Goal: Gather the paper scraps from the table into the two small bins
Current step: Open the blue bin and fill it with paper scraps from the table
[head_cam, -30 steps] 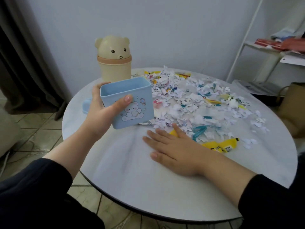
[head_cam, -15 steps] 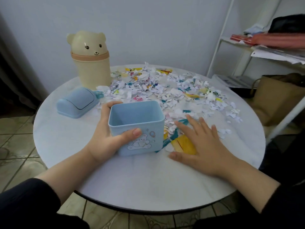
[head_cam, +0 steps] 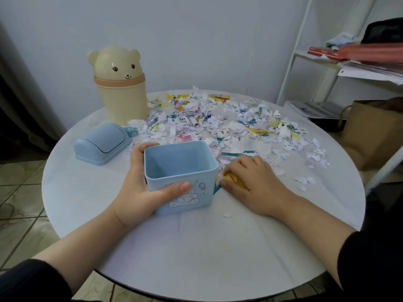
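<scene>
My left grip (head_cam: 139, 188) is wrapped round the open blue bin (head_cam: 202, 192), upright on the tabletop (head_cam: 196, 247). My right grip (head_cam: 255, 182), just beside the bin's right wall, pinches a yellow scrap (head_cam: 234, 178) under curled fingers. The paper scraps (head_cam: 218, 123) lie spread beyond, reaching the bear bin (head_cam: 122, 94)

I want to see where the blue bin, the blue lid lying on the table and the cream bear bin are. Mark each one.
Blue bin (head_cam: 178, 158): head view, inner back wall.
Blue lid (head_cam: 102, 142): head view, domed top.
Cream bear bin (head_cam: 123, 103): head view, front of the body.
</scene>
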